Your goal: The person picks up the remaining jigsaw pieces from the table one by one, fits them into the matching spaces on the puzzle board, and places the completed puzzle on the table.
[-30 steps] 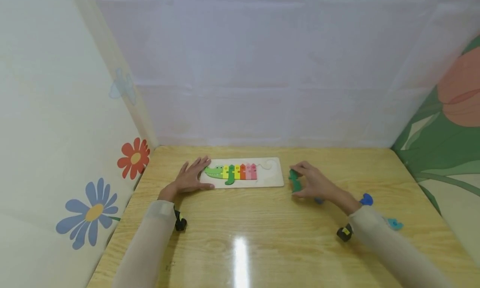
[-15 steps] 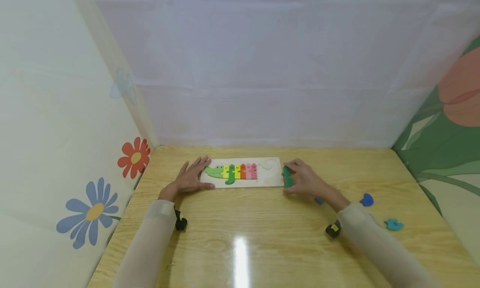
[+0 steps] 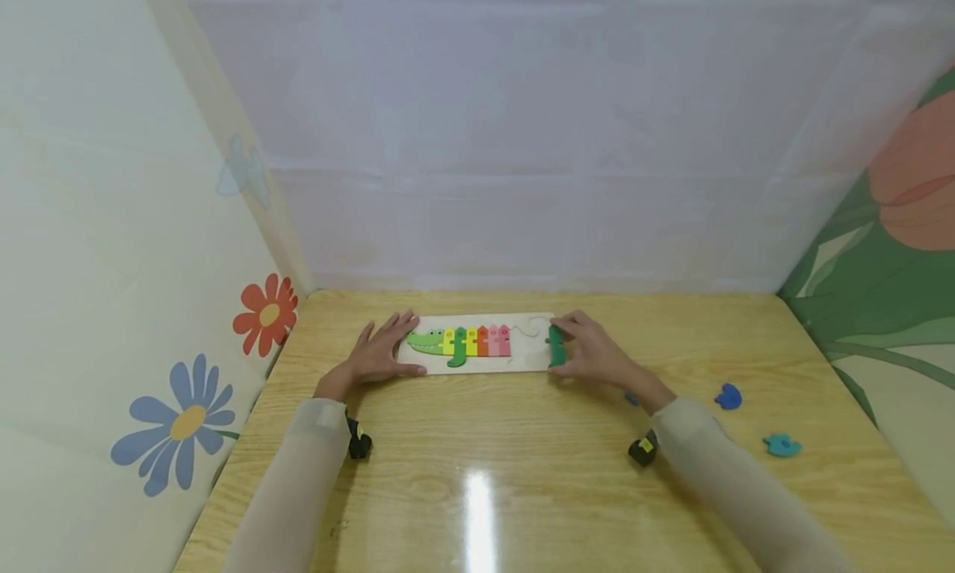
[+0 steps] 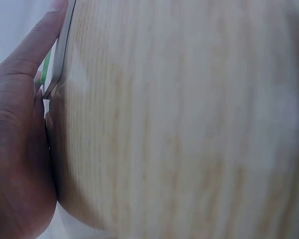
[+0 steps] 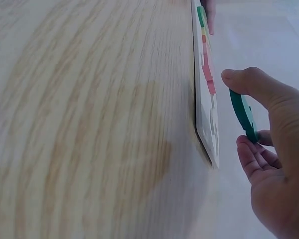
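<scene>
A flat pale puzzle board [image 3: 531, 354] lies on the table, bearing a green crocodile head [image 3: 423, 342] and a row of coloured pieces up to pink. Around its left end my left hand [image 3: 377, 354] is spread, thumb at the near edge and fingers at the far corner. In the left wrist view the thumb [image 4: 32, 47] lies along the board's edge. My right hand [image 3: 599, 354] pinches a dark green puzzle piece [image 3: 556, 347] between thumb and fingers over the board's right end. The right wrist view shows this green piece [image 5: 242, 112] raised off the board, tilted.
Right of the board lie a dark blue piece [image 3: 729, 396], a light blue piece [image 3: 782, 445] and a small blue piece [image 3: 632, 398] partly behind the right forearm. A white cloth wall [image 3: 537, 225] rises behind the wooden table [image 3: 477, 432]; patterned walls stand at both sides.
My right hand has carried the green piece leftward, from beside the board to over its right end. The left hand and the board have stayed in place.
</scene>
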`<state>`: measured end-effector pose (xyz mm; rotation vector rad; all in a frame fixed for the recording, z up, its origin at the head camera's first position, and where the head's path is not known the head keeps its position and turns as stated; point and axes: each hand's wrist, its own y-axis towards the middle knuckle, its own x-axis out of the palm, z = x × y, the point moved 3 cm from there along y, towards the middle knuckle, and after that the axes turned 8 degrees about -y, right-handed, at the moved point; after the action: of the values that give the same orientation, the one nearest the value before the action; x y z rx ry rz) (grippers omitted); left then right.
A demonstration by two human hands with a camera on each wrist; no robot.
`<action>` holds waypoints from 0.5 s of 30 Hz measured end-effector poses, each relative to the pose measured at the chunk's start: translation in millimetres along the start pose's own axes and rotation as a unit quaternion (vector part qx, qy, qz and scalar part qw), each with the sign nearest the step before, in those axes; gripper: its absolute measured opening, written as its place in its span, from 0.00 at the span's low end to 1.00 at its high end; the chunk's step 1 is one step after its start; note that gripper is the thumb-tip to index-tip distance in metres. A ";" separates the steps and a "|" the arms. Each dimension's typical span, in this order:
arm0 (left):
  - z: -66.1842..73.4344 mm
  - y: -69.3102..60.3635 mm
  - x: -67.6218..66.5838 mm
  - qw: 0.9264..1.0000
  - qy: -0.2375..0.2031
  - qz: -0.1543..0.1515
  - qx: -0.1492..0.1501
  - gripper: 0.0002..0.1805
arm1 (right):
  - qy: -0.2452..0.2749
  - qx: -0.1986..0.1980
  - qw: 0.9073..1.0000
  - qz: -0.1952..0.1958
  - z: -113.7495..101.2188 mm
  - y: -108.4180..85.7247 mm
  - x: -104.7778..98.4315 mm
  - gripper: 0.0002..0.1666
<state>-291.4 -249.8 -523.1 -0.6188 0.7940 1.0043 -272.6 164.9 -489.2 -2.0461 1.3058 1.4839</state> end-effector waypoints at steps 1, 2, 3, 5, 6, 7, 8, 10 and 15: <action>0.2 -0.3 -0.2 1.000 -0.001 0.001 0.001 0.63 | 0.001 0.000 1.000 0.001 -0.4 1.3 1.1 0.54; 0.5 -0.6 -0.4 1.000 -0.001 0.001 0.001 0.63 | 0.000 0.001 1.000 0.001 -1.0 2.4 2.2 0.54; 0.5 -0.8 -0.3 1.000 -0.002 0.002 0.002 0.63 | 0.001 0.004 1.000 0.001 -1.6 3.6 3.3 0.54; 0.8 -0.9 -0.2 1.000 -0.002 0.003 0.004 0.63 | 0.006 0.011 1.000 -0.001 -2.6 6.0 5.3 0.55; 1.1 -1.1 -0.4 1.000 -0.002 0.004 0.004 0.63 | 0.008 0.016 1.000 -0.003 -3.3 7.1 6.3 0.55; 1.1 -1.1 -0.3 1.000 -0.002 0.004 0.004 0.63 | 0.009 0.022 1.000 -0.006 -3.9 8.1 7.1 0.56; 1.1 -1.0 -0.1 1.000 -0.002 0.004 0.005 0.63 | 0.010 0.026 1.000 -0.008 -4.7 9.1 8.0 0.56; 1.6 -1.3 -0.5 1.000 -0.002 0.004 0.004 0.63 | 0.013 0.034 0.999 -0.013 -5.5 11.7 10.4 0.57; 2.0 -1.8 -1.1 1.000 -0.001 0.002 0.005 0.62 | 0.010 0.043 0.999 -0.022 -8.3 17.7 15.6 0.57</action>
<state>-289.4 -249.5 -520.9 -0.6088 0.7988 1.0036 -280.9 141.9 -494.6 -2.0259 1.3006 1.3680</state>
